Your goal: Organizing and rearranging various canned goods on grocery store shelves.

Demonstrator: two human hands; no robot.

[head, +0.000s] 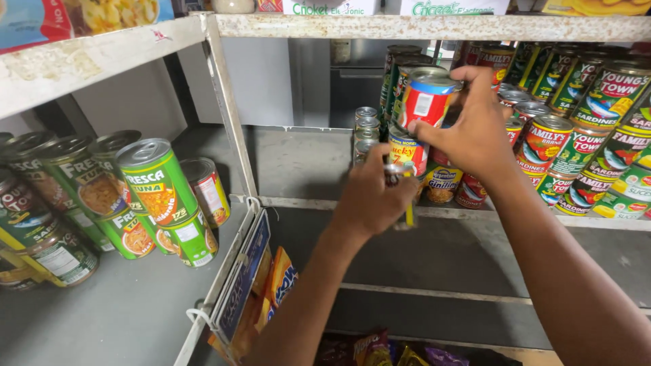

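Here, the right hand (475,132) pinches a red can (425,100), tilted, just above the stacked cans (407,150). Below it, the left hand (369,200) closes around a small yellow-tipped tool (405,196).

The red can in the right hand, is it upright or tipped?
Tipped: the red can leans left in the right hand, lid toward the camera.

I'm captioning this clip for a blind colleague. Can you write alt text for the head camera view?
The right hand tilts a red-and-blue can above a shelf of stacked tins, while the left hand holds a small object with a yellow part, unclear, just below. Green tuna cans stand at left.
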